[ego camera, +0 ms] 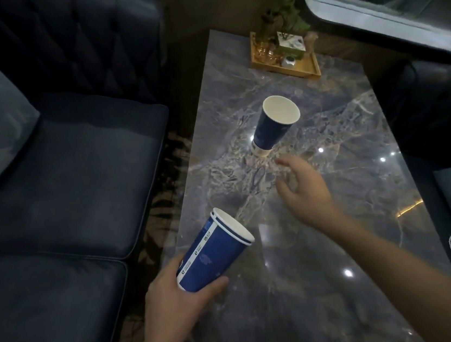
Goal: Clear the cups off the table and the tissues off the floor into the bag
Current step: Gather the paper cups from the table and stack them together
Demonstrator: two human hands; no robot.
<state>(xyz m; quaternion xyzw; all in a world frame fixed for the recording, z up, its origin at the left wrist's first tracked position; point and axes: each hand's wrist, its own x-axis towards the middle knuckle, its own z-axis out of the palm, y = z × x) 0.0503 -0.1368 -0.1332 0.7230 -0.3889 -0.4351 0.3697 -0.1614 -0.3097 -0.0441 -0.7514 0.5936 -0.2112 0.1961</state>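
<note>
Nested blue paper cups [214,251] gripped low in left hand [174,299], tilted over near table edge. Right hand [303,189] open, empty, just short of upright blue paper cup [275,125] on grey marble table [318,287]. Best: wrap mid-wall gently, then slot into stack.

Left hand [174,299] wrapped around nested blue paper cups [214,253], tilted, white rims pointing up and right over the near edge of the marble table [332,285]. Right hand [306,189] spread above the table, fingers curled, empty, just short of a single blue cup [274,125] standing alone. Wooden tray [302,69] with small plant [286,12] at the far end. Dark blue sofa [65,190] on the left.
</note>
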